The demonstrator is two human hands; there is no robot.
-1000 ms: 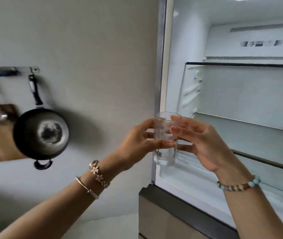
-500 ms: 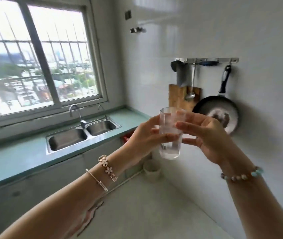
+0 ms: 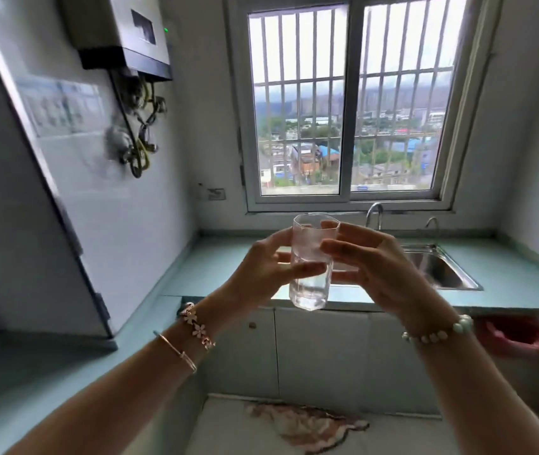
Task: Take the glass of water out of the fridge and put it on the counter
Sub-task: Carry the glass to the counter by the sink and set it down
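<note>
Single head view, close behind raised hands, facing window [image 3: 347,103] over counter [image 3: 507,274].

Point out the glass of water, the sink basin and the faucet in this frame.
glass of water [image 3: 310,284]: head view, on the clear lower body below the fingers.
sink basin [image 3: 439,267]: head view, on the steel inner wall right of the hands.
faucet [image 3: 374,214]: head view, on the curved spout under the window.

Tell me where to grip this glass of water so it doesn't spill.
Grip the glass around its straight middle wall, from the two sides, as the left hand and right hand do now. It stands upright with its open rim on top and water low inside, so side holds probably keep it level.
</note>
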